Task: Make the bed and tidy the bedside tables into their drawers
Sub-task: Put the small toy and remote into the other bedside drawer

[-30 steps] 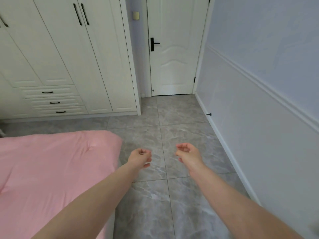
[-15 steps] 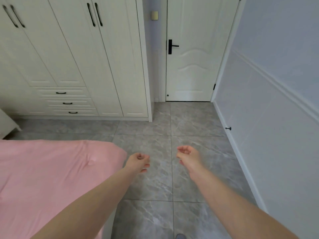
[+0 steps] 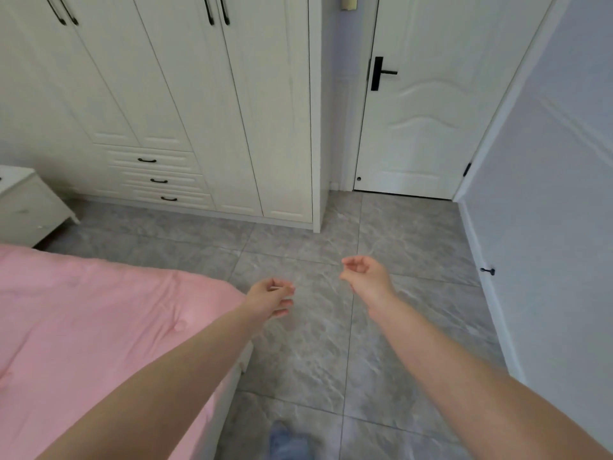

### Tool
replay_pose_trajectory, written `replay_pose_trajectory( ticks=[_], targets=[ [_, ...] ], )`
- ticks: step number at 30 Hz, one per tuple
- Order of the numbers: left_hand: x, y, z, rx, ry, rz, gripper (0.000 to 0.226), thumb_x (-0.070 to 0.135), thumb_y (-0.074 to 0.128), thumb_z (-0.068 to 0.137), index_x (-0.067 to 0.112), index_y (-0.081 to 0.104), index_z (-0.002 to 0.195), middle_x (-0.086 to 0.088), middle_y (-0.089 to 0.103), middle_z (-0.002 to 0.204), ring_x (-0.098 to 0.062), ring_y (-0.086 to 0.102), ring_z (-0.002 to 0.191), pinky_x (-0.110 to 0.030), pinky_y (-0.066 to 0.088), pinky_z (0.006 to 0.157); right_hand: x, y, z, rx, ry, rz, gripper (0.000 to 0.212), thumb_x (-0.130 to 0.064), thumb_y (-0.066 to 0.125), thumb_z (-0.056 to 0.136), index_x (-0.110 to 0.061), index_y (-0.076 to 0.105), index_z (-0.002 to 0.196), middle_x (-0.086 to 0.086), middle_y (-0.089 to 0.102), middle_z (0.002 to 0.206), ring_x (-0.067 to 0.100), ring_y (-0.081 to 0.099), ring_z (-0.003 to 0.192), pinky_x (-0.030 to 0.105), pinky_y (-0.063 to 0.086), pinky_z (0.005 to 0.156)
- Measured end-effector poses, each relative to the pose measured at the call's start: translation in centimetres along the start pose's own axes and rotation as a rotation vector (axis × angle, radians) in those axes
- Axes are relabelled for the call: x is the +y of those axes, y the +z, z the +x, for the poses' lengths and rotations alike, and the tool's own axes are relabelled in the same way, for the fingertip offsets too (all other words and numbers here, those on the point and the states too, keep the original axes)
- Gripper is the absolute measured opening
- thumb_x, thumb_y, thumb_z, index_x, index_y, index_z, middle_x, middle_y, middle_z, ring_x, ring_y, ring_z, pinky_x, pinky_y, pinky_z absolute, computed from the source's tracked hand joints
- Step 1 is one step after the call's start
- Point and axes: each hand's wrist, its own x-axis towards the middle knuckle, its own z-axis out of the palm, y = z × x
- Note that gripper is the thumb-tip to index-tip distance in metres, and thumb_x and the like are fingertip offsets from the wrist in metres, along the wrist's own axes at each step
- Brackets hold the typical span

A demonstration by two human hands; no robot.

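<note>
Both hands, left [image 3: 269, 297] and right [image 3: 366, 277], hover loosely curled above grey floor [image 3: 408, 247] beside pink bed [image 3: 99, 320].

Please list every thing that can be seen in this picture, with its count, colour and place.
bed: one, pink cover, lower left
bedside table: one, white, far left beyond the bed
wardrobe: one, white, black handles, three drawers, upper left
door: one, white, black handle, shut, upper middle
floor: grey tiles
wall: pale, right
shoe: one, blue, bottom edge
left hand: empty, by bed corner
right hand: empty, above floor
</note>
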Motion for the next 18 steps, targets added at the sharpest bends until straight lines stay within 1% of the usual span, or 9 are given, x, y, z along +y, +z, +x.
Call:
replay_pose_trajectory(
  ticks=[2,3,7,10,14,18],
  targets=[
    [0.7,-1.1,2.1,0.034,-0.017,0.001,0.012,0.009,0.063,0.091,0.015,0.055,0.097,-0.003,0.059,0.084,-0.014,0.060,0.067,-0.020,0.050,0.054,-0.8,1.2,2.0,-0.004,0.006,-0.015,0.025,0.000,0.069,0.076,-0.023,0.067,0.086,0.000,0.068,0.090,0.011,0.059,0.079,0.023,0.044,0.069],
    [1.7,-2.1,4.1,0.047,-0.010,-0.002,0.013,0.007,0.063,0.090,0.015,0.055,0.095,-0.004,0.059,0.083,-0.014,0.059,0.066,-0.021,0.049,0.054,-1.6,2.4,3.8,0.000,0.002,-0.023,0.026,0.000,0.068,0.076,-0.023,0.067,0.086,0.000,0.068,0.091,0.010,0.059,0.080,0.024,0.045,0.070],
    [5.1,-5.1,9.5,0.077,-0.001,-0.053,0.016,0.002,0.062,0.089,0.016,0.056,0.089,-0.004,0.060,0.082,-0.017,0.059,0.068,-0.028,0.049,0.065,-4.1,6.2,8.2,0.021,-0.003,-0.054,0.026,0.001,0.067,0.076,-0.023,0.066,0.085,-0.002,0.067,0.090,0.012,0.060,0.082,0.023,0.044,0.068],
    [7.5,-7.3,12.8,0.087,0.000,-0.072,0.018,0.000,0.062,0.088,0.017,0.056,0.087,-0.004,0.061,0.082,-0.016,0.059,0.069,-0.029,0.051,0.066,-6.5,9.4,11.1,0.006,-0.021,-0.080,0.026,0.001,0.069,0.076,-0.024,0.066,0.083,-0.005,0.066,0.086,0.010,0.060,0.080,0.023,0.045,0.070],
    [10.9,-9.8,16.9,0.067,0.029,-0.067,0.017,0.001,0.064,0.088,0.017,0.057,0.087,-0.005,0.061,0.084,-0.017,0.060,0.071,-0.031,0.052,0.069,-9.2,12.7,14.7,-0.005,-0.039,-0.076,0.026,0.004,0.069,0.077,-0.018,0.068,0.092,-0.007,0.064,0.084,0.002,0.056,0.073,0.016,0.042,0.063],
    [13.3,-11.6,21.3,0.076,0.033,-0.058,0.017,0.001,0.065,0.087,0.017,0.059,0.088,-0.004,0.062,0.083,-0.016,0.061,0.073,-0.031,0.053,0.072,-11.0,15.6,19.5,-0.024,-0.037,-0.084,0.027,0.005,0.066,0.077,-0.014,0.069,0.096,-0.003,0.065,0.087,0.003,0.056,0.072,0.018,0.043,0.063]
  ],
)
